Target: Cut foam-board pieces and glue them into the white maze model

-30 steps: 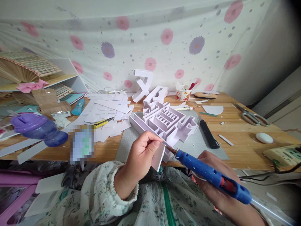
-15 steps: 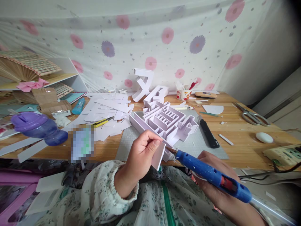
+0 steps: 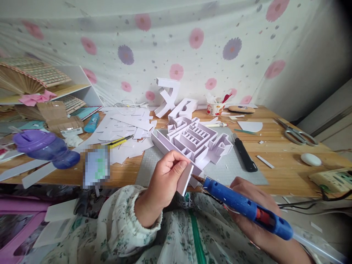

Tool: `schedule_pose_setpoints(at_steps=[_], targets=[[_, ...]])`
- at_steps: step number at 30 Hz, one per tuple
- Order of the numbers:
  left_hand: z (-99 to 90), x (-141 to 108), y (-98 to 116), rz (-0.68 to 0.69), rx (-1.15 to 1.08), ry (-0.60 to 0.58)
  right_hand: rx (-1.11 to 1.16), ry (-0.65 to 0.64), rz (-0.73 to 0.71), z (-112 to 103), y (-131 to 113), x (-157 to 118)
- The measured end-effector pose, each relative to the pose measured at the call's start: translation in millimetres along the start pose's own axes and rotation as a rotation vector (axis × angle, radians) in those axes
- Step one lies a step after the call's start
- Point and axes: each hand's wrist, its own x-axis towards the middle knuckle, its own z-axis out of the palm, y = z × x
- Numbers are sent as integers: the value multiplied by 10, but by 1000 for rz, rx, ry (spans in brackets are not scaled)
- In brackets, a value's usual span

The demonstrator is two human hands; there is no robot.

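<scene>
Between thumb and fingers, my left hand (image 3: 167,179) pinches a small white board piece (image 3: 184,179) at the table's front edge. My right hand (image 3: 253,205) is wrapped round a blue glue gun (image 3: 247,207), whose brownish nozzle points left and is close to the edge of the piece. A clear stick comes out of the gun's rear. Just beyond my hands, a white walled structure (image 3: 192,137) with several compartments rests on the grey cutting mat (image 3: 220,172). Behind it stand white hollow shapes (image 3: 167,97).
Paper scraps (image 3: 121,126), a yellow cutter (image 3: 118,142) and a purple bottle (image 3: 46,146) lie to the left. A black knife (image 3: 244,154), scissors (image 3: 297,134), a white oval object (image 3: 310,159) and a power strip (image 3: 330,178) are to the right. A paper cup (image 3: 216,107) stands behind.
The glue gun's nozzle has shifted slightly left and down along the edge of the white piece. My left hand still pinches the piece, which is tilted a little differently.
</scene>
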Motion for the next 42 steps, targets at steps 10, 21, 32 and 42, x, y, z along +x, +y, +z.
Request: schedule_pose_setpoints(at_steps=[10,21,32,42], targets=[[117,6,44,-228,-354,-35,99,-1,-22,5,-47,24],[85,18,-29,6,-64,109,87,-31,8,8,-65,43],[16,45,-70,164,93,156,38,-79,67,11,-74,34],[-16,46,-62,258,199,142,29,-143,89,9,-69,37]])
